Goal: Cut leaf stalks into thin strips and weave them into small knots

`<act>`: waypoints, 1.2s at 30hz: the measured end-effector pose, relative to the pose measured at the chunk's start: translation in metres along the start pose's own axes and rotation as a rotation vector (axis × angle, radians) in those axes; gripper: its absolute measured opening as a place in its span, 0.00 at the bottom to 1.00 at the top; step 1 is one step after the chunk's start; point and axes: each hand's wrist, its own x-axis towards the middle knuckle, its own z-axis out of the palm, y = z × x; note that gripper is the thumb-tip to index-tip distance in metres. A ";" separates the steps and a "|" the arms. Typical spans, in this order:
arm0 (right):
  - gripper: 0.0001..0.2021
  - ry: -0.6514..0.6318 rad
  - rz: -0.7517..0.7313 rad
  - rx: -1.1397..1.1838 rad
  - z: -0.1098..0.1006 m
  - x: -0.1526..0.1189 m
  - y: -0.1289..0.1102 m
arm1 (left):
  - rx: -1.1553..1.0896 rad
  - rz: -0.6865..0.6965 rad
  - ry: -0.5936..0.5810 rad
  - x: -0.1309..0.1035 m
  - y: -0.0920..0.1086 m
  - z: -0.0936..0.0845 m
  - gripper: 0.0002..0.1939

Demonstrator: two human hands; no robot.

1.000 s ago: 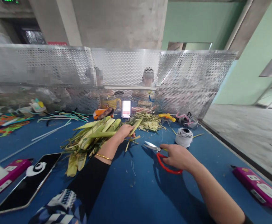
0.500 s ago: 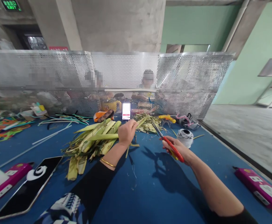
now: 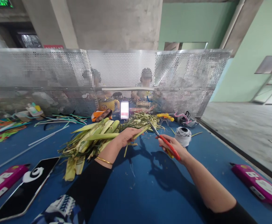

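Observation:
My left hand [image 3: 128,136] is closed on a narrow pale green strip of corn husk [image 3: 142,132], which points up and to the right. In my right hand [image 3: 174,148] is a pair of scissors [image 3: 167,146] with red and yellow handles. The blades point up and left and reach the far end of the strip; whether they touch it I cannot tell. Beside my left forearm lies a heap of whole corn husks [image 3: 89,137]. A pile of thin cut husk pieces [image 3: 140,117] is just beyond my hands.
A roll of white string [image 3: 183,136] stands right of the scissors. Farther back are a yellow tool [image 3: 166,116] and a small lit phone screen [image 3: 124,109]. A large black phone [image 3: 26,189] and magenta devices [image 3: 257,182] lie nearer. A perforated metal screen [image 3: 124,68] closes the table's back.
My left hand has lowered and turned, bringing the husk strip's end to the scissor blades. My right hand stays nearly in place. The whole view has shifted slightly.

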 end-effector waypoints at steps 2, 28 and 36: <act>0.29 -0.002 -0.004 0.022 0.001 0.000 0.001 | -0.167 -0.065 -0.073 -0.002 0.001 0.001 0.14; 0.25 0.049 -0.069 -0.011 0.006 0.001 0.006 | 0.524 0.356 0.524 -0.008 0.011 0.030 0.11; 0.22 0.042 -0.051 0.035 0.005 0.008 0.015 | 0.278 0.179 0.503 -0.001 0.008 0.027 0.16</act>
